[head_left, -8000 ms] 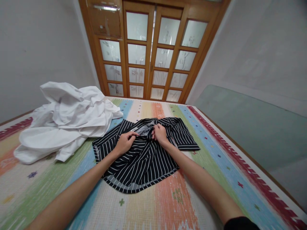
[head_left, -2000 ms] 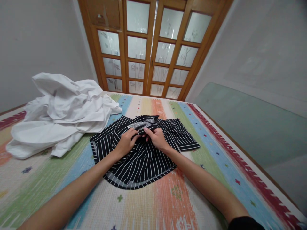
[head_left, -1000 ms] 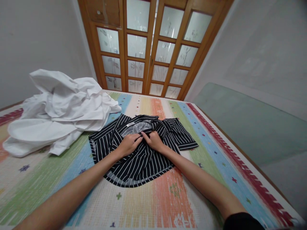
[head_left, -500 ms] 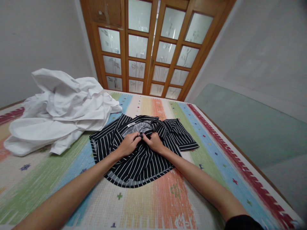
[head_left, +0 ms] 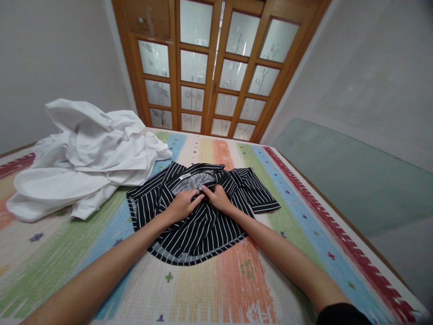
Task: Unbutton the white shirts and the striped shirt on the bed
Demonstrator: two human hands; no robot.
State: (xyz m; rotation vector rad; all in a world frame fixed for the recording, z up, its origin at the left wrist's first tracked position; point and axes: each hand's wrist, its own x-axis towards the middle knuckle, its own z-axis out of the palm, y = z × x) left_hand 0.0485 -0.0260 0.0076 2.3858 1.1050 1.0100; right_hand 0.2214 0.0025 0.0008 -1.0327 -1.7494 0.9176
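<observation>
A black shirt with white stripes (head_left: 199, 237) lies bunched in front of me, its collar at the far side and its short sleeves spread to either side. My left hand (head_left: 182, 204) pinches the front edge just below the collar opening. Close against it, my right hand (head_left: 218, 198) grips the same stretch of cloth, thumb pointing toward the left fingers. The fingertips nearly meet, and whatever small part of the placket sits between them is hidden. Grey inner fabric shows inside the neck.
Left of the shirt is a heap of crumpled white cloth (head_left: 101, 149). Everything rests on a colourful striped cover (head_left: 203, 293). Wooden doors with glass panes (head_left: 214, 88) stand beyond the far edge, and a pale green panel (head_left: 352, 176) is along the right side.
My fingers have shifted slightly at the neckline, the right thumb moving up and the left thumb lying flatter across the cloth. The shirt and white heap stay in place.
</observation>
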